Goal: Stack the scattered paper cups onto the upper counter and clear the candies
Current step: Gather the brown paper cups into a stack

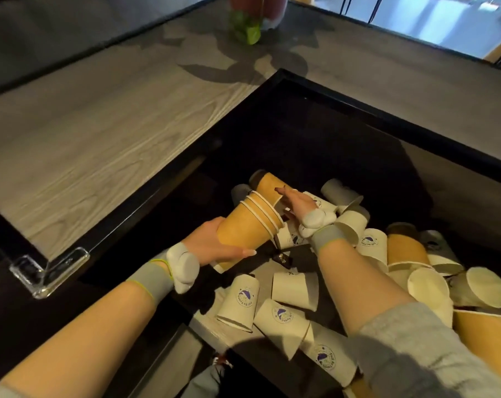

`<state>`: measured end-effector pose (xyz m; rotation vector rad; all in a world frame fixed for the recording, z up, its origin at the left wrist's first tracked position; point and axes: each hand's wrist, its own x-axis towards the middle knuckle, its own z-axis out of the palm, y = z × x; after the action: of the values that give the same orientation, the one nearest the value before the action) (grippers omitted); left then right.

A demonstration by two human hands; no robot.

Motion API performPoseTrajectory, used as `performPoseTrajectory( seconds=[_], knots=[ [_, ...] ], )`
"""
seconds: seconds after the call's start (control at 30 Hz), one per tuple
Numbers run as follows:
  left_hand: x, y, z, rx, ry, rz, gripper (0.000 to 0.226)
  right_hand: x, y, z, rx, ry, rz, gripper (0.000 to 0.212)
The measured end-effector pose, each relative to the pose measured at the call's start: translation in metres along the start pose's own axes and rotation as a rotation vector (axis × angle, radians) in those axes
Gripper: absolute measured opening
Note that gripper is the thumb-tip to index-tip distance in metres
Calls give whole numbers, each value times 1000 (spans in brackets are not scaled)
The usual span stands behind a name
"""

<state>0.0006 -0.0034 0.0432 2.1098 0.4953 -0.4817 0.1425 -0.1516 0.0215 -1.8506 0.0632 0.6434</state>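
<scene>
My left hand point(212, 245) grips a nested stack of orange paper cups point(243, 228), tilted with the rims pointing up and right. My right hand point(296, 201) holds another orange cup point(268, 186) and has its base in the stack's mouth. Around and below them, on the dark lower counter point(304, 139), lie several white logo cups point(239, 300) and more orange cups point(404, 248), most on their sides. A small dark wrapped candy point(282, 258) lies under the stack. The wood-grain upper counter point(100, 130) runs along the left and far side.
A clear plastic corner guard point(46, 272) covers the upper counter's near corner. A vase with green leaves point(250, 21) stands at the far end of the upper counter. A black raised edge point(387, 122) borders the recess on the right.
</scene>
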Motion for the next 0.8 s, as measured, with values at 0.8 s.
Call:
performPoseTrajectory(
  seconds=[0.8],
  knots=[
    [0,73,49,226,-175,319,90,-112,16,-81,-37,582,-438,25]
  ],
)
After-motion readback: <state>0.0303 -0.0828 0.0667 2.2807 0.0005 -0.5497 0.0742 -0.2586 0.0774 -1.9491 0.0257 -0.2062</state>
